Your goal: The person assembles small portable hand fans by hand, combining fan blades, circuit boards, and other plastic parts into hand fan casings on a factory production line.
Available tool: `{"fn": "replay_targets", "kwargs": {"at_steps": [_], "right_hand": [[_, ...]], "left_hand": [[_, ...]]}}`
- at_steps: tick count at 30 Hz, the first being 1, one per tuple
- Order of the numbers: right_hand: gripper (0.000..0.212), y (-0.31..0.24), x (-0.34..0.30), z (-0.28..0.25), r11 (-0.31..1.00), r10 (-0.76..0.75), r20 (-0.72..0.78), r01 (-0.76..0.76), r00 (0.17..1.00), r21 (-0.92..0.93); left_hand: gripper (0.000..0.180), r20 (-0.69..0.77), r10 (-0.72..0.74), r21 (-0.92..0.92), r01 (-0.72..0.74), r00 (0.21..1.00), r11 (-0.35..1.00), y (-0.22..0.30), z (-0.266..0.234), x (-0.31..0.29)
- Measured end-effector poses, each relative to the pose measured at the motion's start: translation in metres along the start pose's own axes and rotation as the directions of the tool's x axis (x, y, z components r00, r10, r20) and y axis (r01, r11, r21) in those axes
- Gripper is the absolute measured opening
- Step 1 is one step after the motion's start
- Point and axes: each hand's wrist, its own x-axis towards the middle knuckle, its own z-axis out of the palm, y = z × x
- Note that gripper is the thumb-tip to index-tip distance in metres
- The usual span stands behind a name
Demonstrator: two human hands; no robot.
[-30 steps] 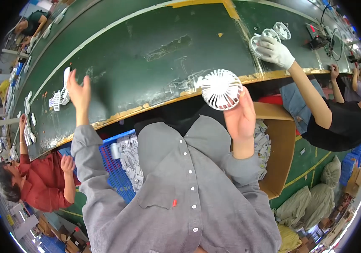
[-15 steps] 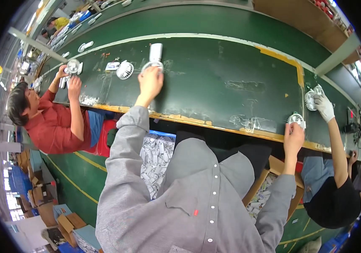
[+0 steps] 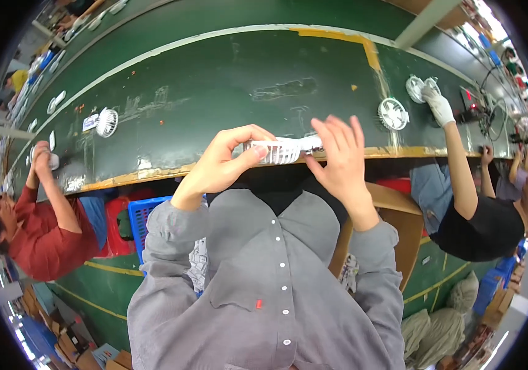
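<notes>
White slatted fan cage (image 3: 284,152) sits above the near edge of a green table (image 3: 214,86), in front of the wearer's grey shirt (image 3: 258,259). The left hand (image 3: 224,163) clamps its left end between thumb and fingers. The right hand (image 3: 344,165) is spread at the other end, fingers blurred; contact is unclear. Another white fan (image 3: 393,114) lies farther right, near a co-worker's gloved hand (image 3: 440,109).

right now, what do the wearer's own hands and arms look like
The person's left hand and right hand are bare, without gloves. The long, creased grey fabric sleeves end short of the wrists; no markings are visible on them.
</notes>
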Motion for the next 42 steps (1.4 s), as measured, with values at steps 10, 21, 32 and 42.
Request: {"fn": "replay_targets", "kwargs": {"at_steps": [10,21,32,42], "right_hand": [[0.025,-0.006,-0.078,0.020,0.472,0.297,0.634,-0.687,0.714,0.552],[0.032,-0.001,-0.108,0.008,-0.840,0.296,0.651,-0.133,0.699,0.526],[0.071,-0.033,-0.112,-0.012,-0.472,0.294,0.456,-0.287,0.840,0.834],[0.070,-0.038,-0.129,-0.016,-0.612,0.260,0.646,-0.396,0.717,0.685]], "left_hand": [[0.014,0.061,0.252,0.269,-0.259,0.966,0.928,-0.018,0.048,-0.020],[0.011,-0.072,0.418,0.363,-0.367,0.905,0.856,-0.039,0.060,-0.046],[0.049,0.061,0.483,0.307,-0.477,0.874,0.824,-0.024,0.102,-0.025],[0.029,0.152,0.489,0.249,-0.512,0.859,0.822,-0.019,0.110,-0.037]]}}
